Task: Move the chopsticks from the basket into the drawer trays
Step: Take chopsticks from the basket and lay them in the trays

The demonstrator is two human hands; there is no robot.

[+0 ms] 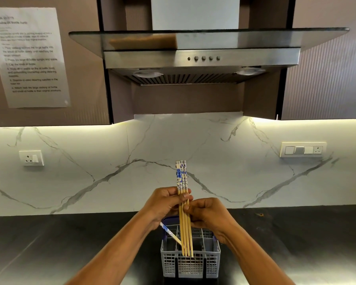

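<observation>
A grey plastic cutlery basket (190, 264) with a blue handle stands on the dark counter, low in the middle of the view. Several wooden chopsticks (184, 227) with blue-and-white patterned tops stand upright as a bundle, their tips down inside the basket. My left hand (164, 204) grips the bundle near its middle, thumb across the front. My right hand (208, 214) holds the same bundle from the right side, just below. One more patterned chopstick (170, 233) leans to the left in the basket, under my left wrist. No drawer is in view.
The dark counter (60, 243) runs the width of the view below a white marble backsplash (111, 161). A steel range hood (201, 58) hangs overhead. Sockets sit on the wall at left (31, 158) and right (303, 150). A printed sheet (31, 56) is on the left cabinet.
</observation>
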